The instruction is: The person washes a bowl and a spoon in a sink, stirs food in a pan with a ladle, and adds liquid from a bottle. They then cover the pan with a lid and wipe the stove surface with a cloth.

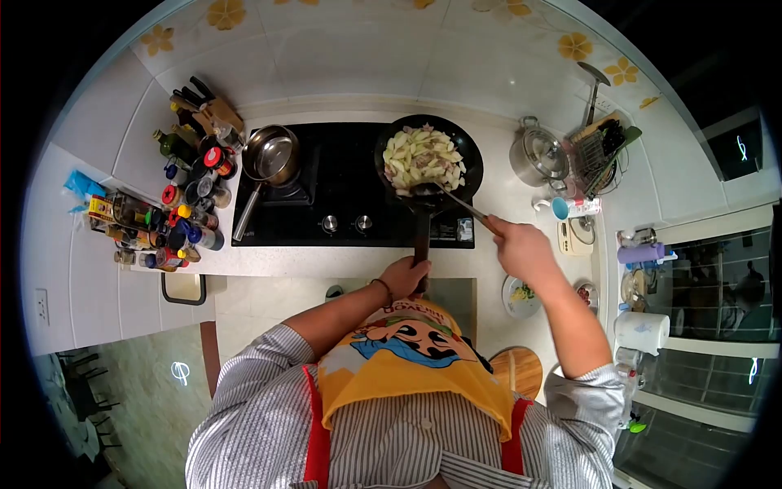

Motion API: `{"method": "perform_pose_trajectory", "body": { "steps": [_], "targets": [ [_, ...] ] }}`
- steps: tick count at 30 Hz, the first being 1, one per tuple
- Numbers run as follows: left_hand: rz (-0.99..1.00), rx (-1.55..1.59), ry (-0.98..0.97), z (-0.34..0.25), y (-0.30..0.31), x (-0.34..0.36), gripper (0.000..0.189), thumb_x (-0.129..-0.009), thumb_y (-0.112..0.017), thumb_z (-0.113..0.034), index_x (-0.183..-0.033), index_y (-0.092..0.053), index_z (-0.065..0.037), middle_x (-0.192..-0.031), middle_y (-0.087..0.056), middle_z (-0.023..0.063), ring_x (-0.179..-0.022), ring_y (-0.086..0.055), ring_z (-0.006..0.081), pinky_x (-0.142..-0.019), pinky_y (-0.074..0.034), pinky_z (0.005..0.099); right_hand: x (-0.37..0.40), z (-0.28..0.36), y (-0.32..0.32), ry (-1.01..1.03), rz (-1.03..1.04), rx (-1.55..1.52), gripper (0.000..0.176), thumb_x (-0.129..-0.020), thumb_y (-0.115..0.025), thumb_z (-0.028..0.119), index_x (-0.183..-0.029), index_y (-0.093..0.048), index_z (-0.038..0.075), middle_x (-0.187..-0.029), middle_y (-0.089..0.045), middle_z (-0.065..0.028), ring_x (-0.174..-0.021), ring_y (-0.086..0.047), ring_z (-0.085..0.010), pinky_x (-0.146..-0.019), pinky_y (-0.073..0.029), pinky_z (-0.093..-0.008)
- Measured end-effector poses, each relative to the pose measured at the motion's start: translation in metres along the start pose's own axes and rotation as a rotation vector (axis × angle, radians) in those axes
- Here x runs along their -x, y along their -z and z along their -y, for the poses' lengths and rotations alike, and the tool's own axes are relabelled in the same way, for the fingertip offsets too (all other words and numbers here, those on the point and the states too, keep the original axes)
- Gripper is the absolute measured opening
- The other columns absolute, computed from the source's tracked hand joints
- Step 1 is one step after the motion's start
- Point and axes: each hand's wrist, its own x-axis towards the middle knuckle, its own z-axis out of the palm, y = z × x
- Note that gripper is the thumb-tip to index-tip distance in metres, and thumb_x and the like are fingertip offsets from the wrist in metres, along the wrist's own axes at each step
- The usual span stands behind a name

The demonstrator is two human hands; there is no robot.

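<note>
A black wok (472,155) stands on the right side of the black cooktop (350,183), filled with pale sliced vegetables and bits of meat (423,157). My left hand (403,278) is closed around the wok's dark handle, which points toward my body. In my right hand (521,244) is the wooden end of a spatula (463,204). The spatula's dark head rests at the near edge of the food, inside the wok.
A steel saucepan (273,155) sits on the left burner. Bottles and jars (191,213) crowd the left counter, near a knife block (220,116). To the right are a lidded pot (539,155), a plate (520,297) and a round wooden board (518,372).
</note>
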Motion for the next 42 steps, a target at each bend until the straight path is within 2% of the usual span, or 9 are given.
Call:
{"method": "perform_pose_trajectory", "body": {
  "steps": [9, 16, 19, 24, 27, 30, 33, 39, 42],
  "targets": [
    [-0.002, -0.009, 0.001, 0.001, 0.000, 0.001, 0.038, -0.106, -0.051, -0.041, -0.103, -0.057, -0.003, -0.078, -0.064, 0.0069, -0.060, -0.061, 0.0167, -0.057, -0.053, 0.0327, -0.023, -0.028, 0.013, -0.049, -0.194, -0.012, 0.040, -0.094, -0.061, 0.018, -0.133, -0.068, 0.018, -0.093, -0.073, -0.0230, -0.087, -0.070, -0.0429, -0.079, -0.056, -0.0527],
    [-0.016, -0.016, 0.025, -0.003, -0.002, 0.004, 0.037, -0.106, -0.050, -0.042, -0.100, -0.057, -0.005, -0.077, -0.063, 0.0046, -0.060, -0.060, 0.0157, -0.057, -0.052, 0.0321, -0.097, -0.024, -0.041, -0.083, -0.309, -0.051, 0.041, -0.095, -0.059, 0.018, -0.136, -0.063, 0.017, -0.092, -0.073, -0.0230, -0.086, -0.070, -0.0432, -0.078, -0.057, -0.0540],
    [-0.011, -0.009, 0.023, -0.005, -0.002, 0.005, 0.037, -0.105, -0.051, -0.042, -0.099, -0.056, -0.006, -0.076, -0.062, 0.0037, -0.060, -0.059, 0.0154, -0.057, -0.052, 0.0317, -0.088, -0.015, -0.051, -0.095, -0.223, -0.051, 0.042, -0.095, -0.059, 0.018, -0.137, -0.063, 0.017, -0.091, -0.073, -0.0225, -0.086, -0.070, -0.0433, -0.078, -0.057, -0.0543],
    [0.009, 0.051, 0.006, 0.004, -0.001, 0.002, 0.037, -0.105, -0.052, -0.042, -0.099, -0.056, -0.006, -0.076, -0.061, 0.0041, -0.060, -0.058, 0.0152, -0.057, -0.052, 0.0315, -0.091, -0.034, -0.070, -0.051, -0.312, -0.131, 0.045, -0.096, -0.059, 0.019, -0.140, -0.062, 0.018, -0.093, -0.073, -0.0234, -0.086, -0.070, -0.0437, -0.079, -0.057, -0.0532],
    [-0.008, 0.023, -0.001, 0.003, -0.001, 0.001, 0.037, -0.104, -0.053, -0.042, -0.099, -0.056, -0.005, -0.076, -0.061, 0.0042, -0.062, -0.059, 0.0153, -0.057, -0.052, 0.0322, -0.108, -0.030, -0.096, -0.156, -0.302, -0.193, 0.046, -0.096, -0.060, 0.020, -0.142, -0.061, 0.018, -0.098, -0.073, -0.0233, -0.091, -0.070, -0.0434, -0.082, -0.057, -0.0519],
    [-0.021, 0.004, 0.015, 0.001, 0.000, 0.002, 0.038, -0.103, -0.054, -0.042, -0.100, -0.057, -0.004, -0.077, -0.062, 0.0045, -0.063, -0.059, 0.0157, -0.058, -0.053, 0.0333, -0.109, -0.026, -0.123, -0.054, -0.274, -0.370, 0.045, -0.097, -0.060, 0.020, -0.142, -0.060, 0.019, -0.107, -0.072, -0.0225, -0.100, -0.068, -0.0418, -0.087, -0.056, -0.0496],
    [-0.021, -0.011, 0.010, -0.001, 0.001, 0.002, 0.039, -0.103, -0.054, -0.042, -0.100, -0.058, -0.004, -0.079, -0.063, 0.0051, -0.064, -0.060, 0.0162, -0.058, -0.054, 0.0340, -0.087, -0.014, -0.099, -0.024, -0.138, -0.262, 0.043, -0.096, -0.060, 0.018, -0.140, -0.063, 0.021, -0.103, -0.073, -0.0209, -0.096, -0.069, -0.0413, -0.085, -0.056, -0.0491],
    [-0.004, -0.038, -0.015, 0.002, -0.001, -0.001, 0.040, -0.104, -0.052, -0.043, -0.100, -0.058, -0.003, -0.080, -0.064, 0.0064, -0.064, -0.061, 0.0169, -0.058, -0.055, 0.0334, -0.048, -0.011, -0.001, 0.125, -0.121, 0.164, 0.042, -0.093, -0.062, 0.015, -0.133, -0.068, 0.025, -0.090, -0.072, -0.0158, -0.084, -0.071, -0.0344, -0.073, -0.056, -0.0468],
    [-0.001, -0.030, -0.009, -0.001, -0.001, 0.003, 0.041, -0.104, -0.051, -0.043, -0.100, -0.058, -0.003, -0.080, -0.064, 0.0069, -0.063, -0.062, 0.0175, -0.057, -0.055, 0.0332, -0.022, 0.003, 0.052, 0.089, -0.088, 0.259, 0.043, -0.092, -0.063, 0.014, -0.134, -0.068, 0.025, -0.091, -0.072, -0.0158, -0.082, -0.070, -0.0336, -0.071, -0.056, -0.0461]
  ]
}}
